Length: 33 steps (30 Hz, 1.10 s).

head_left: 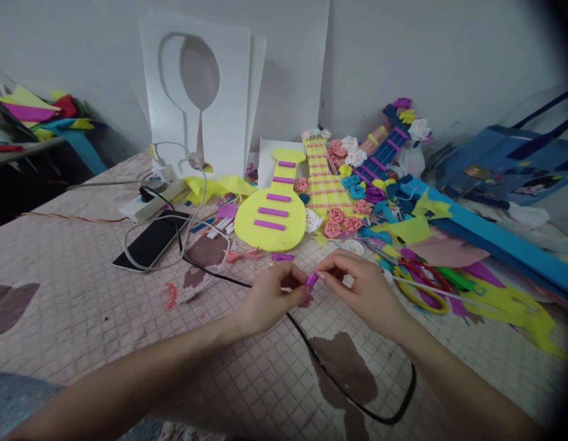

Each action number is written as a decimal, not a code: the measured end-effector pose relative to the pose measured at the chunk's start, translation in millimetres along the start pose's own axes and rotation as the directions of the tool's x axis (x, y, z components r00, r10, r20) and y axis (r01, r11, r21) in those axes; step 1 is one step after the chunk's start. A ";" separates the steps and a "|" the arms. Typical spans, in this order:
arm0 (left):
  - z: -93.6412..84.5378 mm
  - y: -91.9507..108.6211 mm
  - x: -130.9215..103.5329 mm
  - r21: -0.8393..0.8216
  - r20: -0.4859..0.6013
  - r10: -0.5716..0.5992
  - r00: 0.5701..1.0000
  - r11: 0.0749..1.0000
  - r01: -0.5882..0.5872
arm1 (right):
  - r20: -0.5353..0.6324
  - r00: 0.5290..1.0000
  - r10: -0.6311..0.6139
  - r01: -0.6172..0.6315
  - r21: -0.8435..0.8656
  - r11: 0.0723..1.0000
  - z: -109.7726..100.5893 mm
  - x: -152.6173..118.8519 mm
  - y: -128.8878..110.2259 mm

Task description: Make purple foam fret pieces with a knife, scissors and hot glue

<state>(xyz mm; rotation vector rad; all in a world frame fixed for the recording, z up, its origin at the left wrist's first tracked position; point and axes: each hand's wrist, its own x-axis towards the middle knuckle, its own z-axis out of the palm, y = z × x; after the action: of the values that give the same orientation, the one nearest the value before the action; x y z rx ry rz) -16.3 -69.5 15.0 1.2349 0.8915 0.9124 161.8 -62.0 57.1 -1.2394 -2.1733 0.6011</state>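
Between my two hands is a small purple strip (312,280), rolled or folded. My left hand (277,293) pinches it from the left, and the fingertips of my right hand (364,285) close on its upper right end. Just beyond them a yellow guitar-shaped cutout (271,236) leans upright, with several purple bars across its neck and body. Another purple piece (282,257) lies on the table at its foot. To its right stands a yellow guitar shape (317,174) with pink bars and pale strings, edged by paper roses (336,215).
A black cable (329,373) runs under my hands. A phone (152,240) and a power strip (150,199) lie left, with a white cable looped over them. Red-and-yellow-handled scissors (421,285) lie among scraps at right. White cut-out boards (233,92) lean on the wall; a blue bag (508,159) stands right.
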 end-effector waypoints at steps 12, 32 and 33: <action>-1.5 0.6 3.7 -0.275 0.010 -0.164 0.986 0.948 0.161 | -0.023 0.979 -0.205 0.190 -0.279 0.941 8.8 -18.3 -0.6; -1.2 -1.1 3.3 -0.224 0.084 -0.082 0.993 0.969 0.100 | -0.017 0.958 0.285 -0.217 0.603 0.768 30.4 -10.5 19.7; -1.2 -1.6 2.9 -0.221 0.088 -0.078 0.993 0.971 0.096 | -0.017 0.960 0.279 -0.216 0.588 0.780 31.9 -10.9 18.6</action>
<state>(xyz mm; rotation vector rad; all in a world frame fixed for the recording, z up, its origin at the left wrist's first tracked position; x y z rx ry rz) -16.2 -66.5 13.2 1.0219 0.7519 0.8633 156.8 -66.1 19.1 -1.1753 -1.5558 1.1824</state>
